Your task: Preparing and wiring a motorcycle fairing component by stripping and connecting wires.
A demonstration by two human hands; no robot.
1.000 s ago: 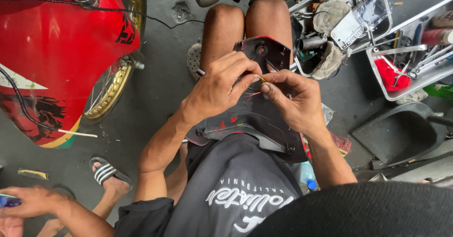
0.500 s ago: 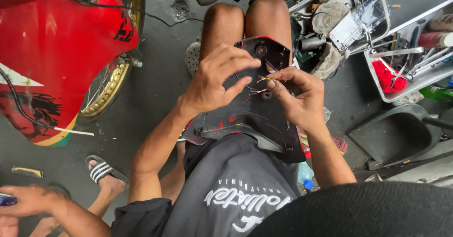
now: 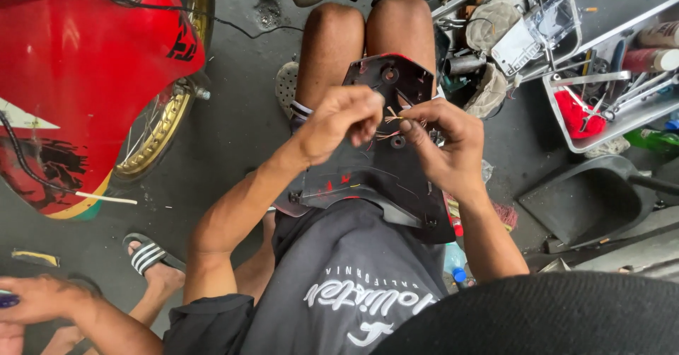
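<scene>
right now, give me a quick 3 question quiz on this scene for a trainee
1. True or false: the black panel rests on the person's lap.
2. What do both hands pinch? A) thin wires B) a wrench C) a sandal
3. Which side of the picture shows the red bike?

Key:
1. True.
2. A: the left hand and right hand work the wires.
3. The left of the picture.
</scene>
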